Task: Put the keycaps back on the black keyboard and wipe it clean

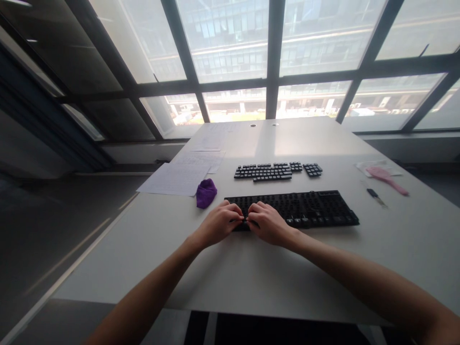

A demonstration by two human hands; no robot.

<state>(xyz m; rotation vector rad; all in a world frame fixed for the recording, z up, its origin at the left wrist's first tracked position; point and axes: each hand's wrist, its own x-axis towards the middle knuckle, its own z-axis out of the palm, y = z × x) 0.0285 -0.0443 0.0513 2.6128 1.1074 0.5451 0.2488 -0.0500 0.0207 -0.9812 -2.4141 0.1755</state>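
Note:
A black keyboard base (309, 208) lies across the middle of the white table (223, 273). My left hand (219, 223) and my right hand (268, 223) meet at its near left corner, fingers curled and pinched together on something small and dark, which I cannot make out. Beyond the base, rows of loose black keycaps (266, 171) are laid out in keyboard order, with a smaller block (312, 169) to their right.
A crumpled purple cloth (206, 192) sits left of the keyboard base. Paper sheets (176, 178) lie at the table's left edge. A pink brush (386, 178) and a small dark tool (373, 194) rest at the right. Large windows stand behind the table.

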